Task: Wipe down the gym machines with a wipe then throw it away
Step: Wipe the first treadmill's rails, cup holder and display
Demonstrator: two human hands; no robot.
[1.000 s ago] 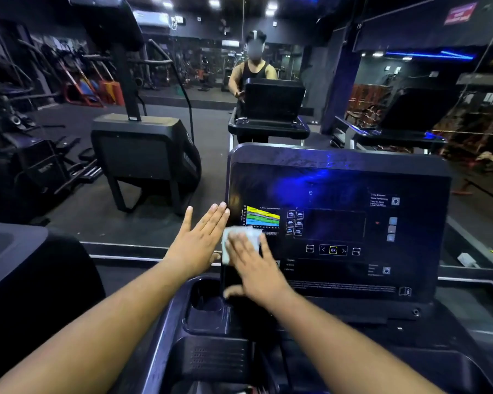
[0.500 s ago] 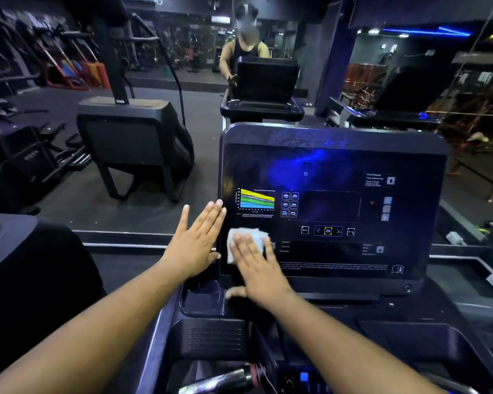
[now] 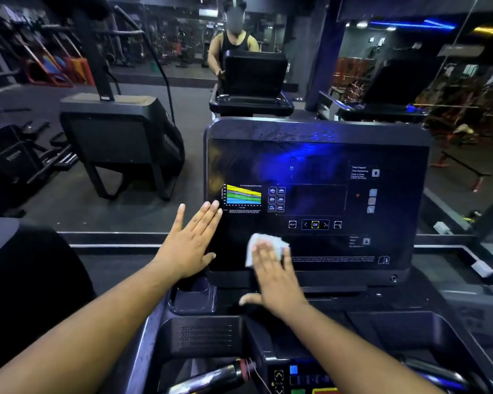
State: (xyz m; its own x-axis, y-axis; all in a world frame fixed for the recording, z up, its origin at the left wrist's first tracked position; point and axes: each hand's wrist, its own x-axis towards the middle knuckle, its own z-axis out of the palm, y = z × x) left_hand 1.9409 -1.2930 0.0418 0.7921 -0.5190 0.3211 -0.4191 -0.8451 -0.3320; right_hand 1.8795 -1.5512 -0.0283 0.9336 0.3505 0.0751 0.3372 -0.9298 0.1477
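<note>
Console panel (image 3: 319, 155): upright, tilted toward the person, wider than tall.
Left hand (image 3: 192, 240): flat, fingers straight, bracing the panel's left edge.
Right hand (image 3: 273, 275): flat, fingers straight, pressing the wipe.
Wipe (image 3: 258, 245): crumpled, no clear long axis, low left-centre on panel. Advised: even pressure, overlapping strokes, avoiding the buttons.
</note>
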